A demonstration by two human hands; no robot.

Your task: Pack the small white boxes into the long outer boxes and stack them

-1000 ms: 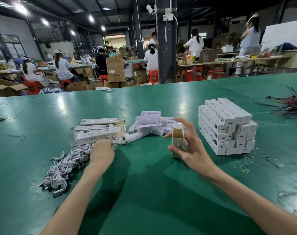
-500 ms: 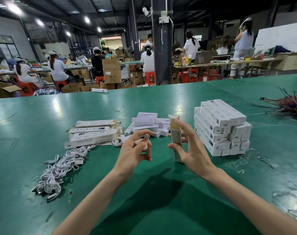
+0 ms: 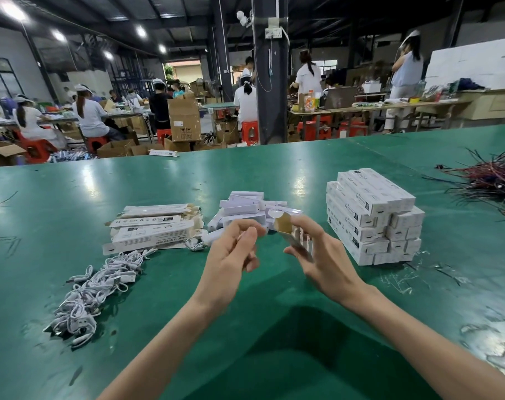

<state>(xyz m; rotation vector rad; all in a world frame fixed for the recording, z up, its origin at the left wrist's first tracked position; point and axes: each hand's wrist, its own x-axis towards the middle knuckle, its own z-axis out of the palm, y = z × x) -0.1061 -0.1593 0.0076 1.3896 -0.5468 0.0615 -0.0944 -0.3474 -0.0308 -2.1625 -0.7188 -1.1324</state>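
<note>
Over glossy green table [image 3: 72,197], R hand [image 3: 329,264] fingers grip slim cardboard outer box [image 3: 283,226], L hand [image 3: 231,255] fingers curled, hold unclear.

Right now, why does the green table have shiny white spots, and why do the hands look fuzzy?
Head view: ceiling lamps bounce off the green table as pale glare patches. Head view: the left hand and the outer box gripped by the right hand look smeared and soft-edged. Head view: a dark shadow lies on the table near the bottom.
</note>
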